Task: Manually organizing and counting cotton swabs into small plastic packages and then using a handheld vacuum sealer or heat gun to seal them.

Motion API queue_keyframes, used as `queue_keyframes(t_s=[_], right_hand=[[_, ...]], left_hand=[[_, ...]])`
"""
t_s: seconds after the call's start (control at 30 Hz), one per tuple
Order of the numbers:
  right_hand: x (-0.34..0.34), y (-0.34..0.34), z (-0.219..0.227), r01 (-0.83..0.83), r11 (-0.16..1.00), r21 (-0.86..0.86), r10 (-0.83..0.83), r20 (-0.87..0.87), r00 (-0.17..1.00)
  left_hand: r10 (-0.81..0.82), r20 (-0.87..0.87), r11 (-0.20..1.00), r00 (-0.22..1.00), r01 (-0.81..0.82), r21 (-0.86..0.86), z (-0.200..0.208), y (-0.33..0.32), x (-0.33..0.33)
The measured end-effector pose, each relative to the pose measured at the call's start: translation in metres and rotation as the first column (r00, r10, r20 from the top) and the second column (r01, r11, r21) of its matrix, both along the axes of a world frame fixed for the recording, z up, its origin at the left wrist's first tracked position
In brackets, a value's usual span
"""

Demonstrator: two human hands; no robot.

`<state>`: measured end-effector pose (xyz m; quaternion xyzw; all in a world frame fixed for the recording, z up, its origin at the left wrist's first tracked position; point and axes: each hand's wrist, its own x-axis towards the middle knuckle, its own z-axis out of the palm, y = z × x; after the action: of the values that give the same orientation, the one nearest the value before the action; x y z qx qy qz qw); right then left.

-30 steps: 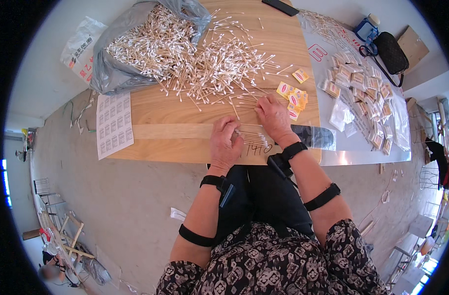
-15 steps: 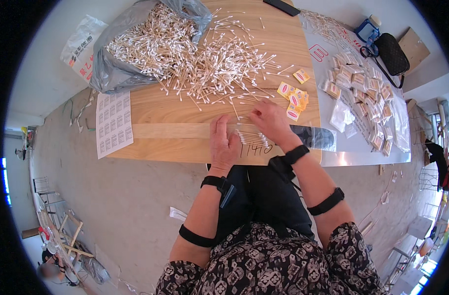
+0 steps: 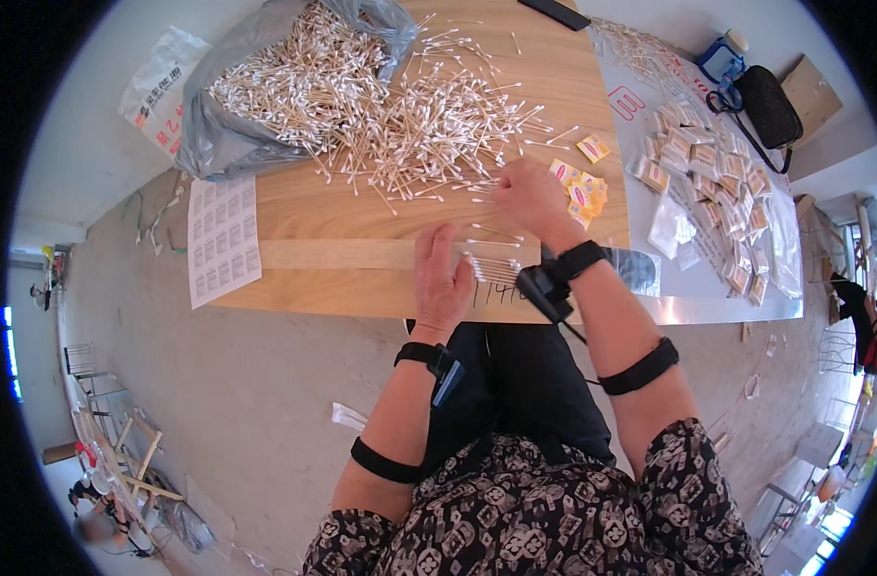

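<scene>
On the wooden table, my left hand (image 3: pixel 442 283) lies with its fingers stretched forward and its thumb beside a short row of cotton swabs (image 3: pixel 497 268). The swabs in this row lie side by side, their left tips against the thumb. A little beyond the row, a few swabs (image 3: pixel 497 233) lie apart from it. My right hand (image 3: pixel 534 199) is curled closed at the near right edge of a big loose heap of cotton swabs (image 3: pixel 438 130). Swab tips show just left of its fingers; what the fingertips pinch is hidden. Small yellow cards (image 3: pixel 592 195) lie right beside this hand.
A grey plastic bag (image 3: pixel 208 130) full of swabs spills onto the table at the far left. A printed sheet (image 3: pixel 223 240) hangs over the left edge. To the right are packed swab packets (image 3: pixel 712 158), clear bags (image 3: pixel 669 228), a black pouch (image 3: pixel 770 106) and a blue bottle (image 3: pixel 719 60).
My right hand has moved away from the swab row, forward and slightly right, to the heap's edge. My left hand has stayed nearly still beside the row.
</scene>
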<state>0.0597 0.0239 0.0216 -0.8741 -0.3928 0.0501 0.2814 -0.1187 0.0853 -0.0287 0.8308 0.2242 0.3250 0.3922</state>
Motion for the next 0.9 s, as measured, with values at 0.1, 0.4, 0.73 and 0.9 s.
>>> queue_keyframes(t_s=[0.1, 0.4, 0.73, 0.9], right_hand=[[0.022, -0.018, -0.002, -0.061, 0.994, -0.091, 0.066, 0.055, 0.996], [-0.007, -0.052, -0.020, -0.073, 0.962, 0.264, 0.091, -0.054, 0.994], [-0.087, -0.069, -0.042, 0.298, 0.678, 0.672, -0.010, -0.397, 0.918], [-0.099, -0.049, -0.046, 0.415, 0.613, 0.672, -0.034, -0.503, 0.864]], left_hand=[[-0.042, -0.077, 0.989, 0.996, 0.052, 0.138, 0.008, -0.001, 0.004], [-0.005, -0.276, 0.936, 0.961, 0.102, 0.338, 0.016, -0.009, 0.011], [-0.032, -0.011, 0.999, 0.999, 0.032, 0.001, 0.007, -0.009, 0.009], [-0.044, 0.088, 0.974, 0.995, 0.062, -0.216, 0.012, -0.025, 0.016]])
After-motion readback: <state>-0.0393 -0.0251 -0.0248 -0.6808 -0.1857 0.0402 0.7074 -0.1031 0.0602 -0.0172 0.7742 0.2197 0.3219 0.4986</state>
